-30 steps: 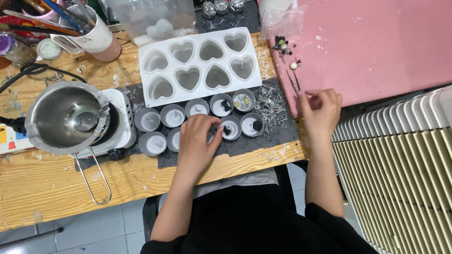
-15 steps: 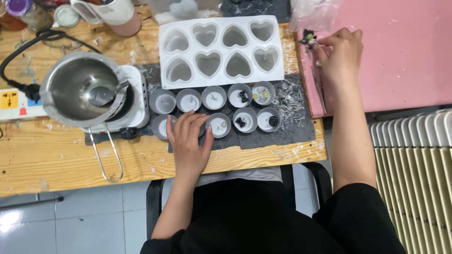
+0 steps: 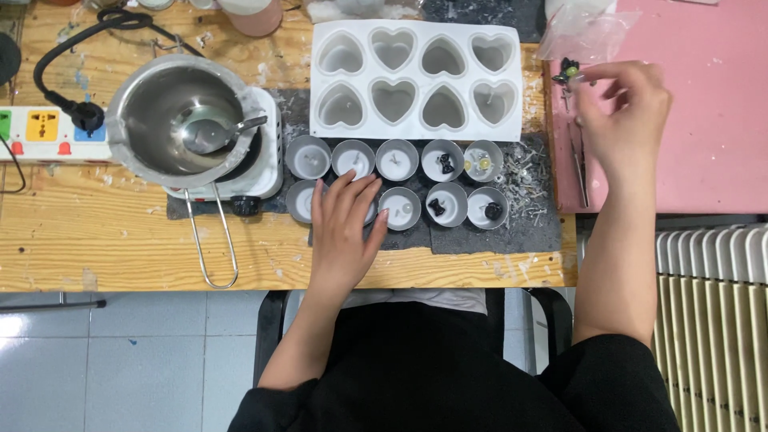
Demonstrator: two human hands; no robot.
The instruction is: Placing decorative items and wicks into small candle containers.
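Observation:
My left hand (image 3: 344, 224) lies flat, fingers apart, over a small metal cup in the front row of several tealight cups (image 3: 398, 160) on a dark mat (image 3: 528, 224). Some cups hold white wax, and some have small dark or yellow beads in them. My right hand (image 3: 624, 120) hovers over the pink board (image 3: 712, 104), its fingertips pinched at a small cluster of beads (image 3: 569, 70) next to a clear plastic bag (image 3: 584, 36). A white heart-shaped mould (image 3: 416, 80) sits behind the cups.
A steel pot with a spoon (image 3: 180, 120) stands on a small white hotplate (image 3: 268, 168) at the left. A power strip with a black plug (image 3: 48, 128) lies further left. Tweezers (image 3: 579, 164) rest on the pink board. A white radiator (image 3: 712, 320) is at the right.
My right hand has moved up from beside the cups to the beads at the pink board's far edge. My left hand has stayed on the front-row cups.

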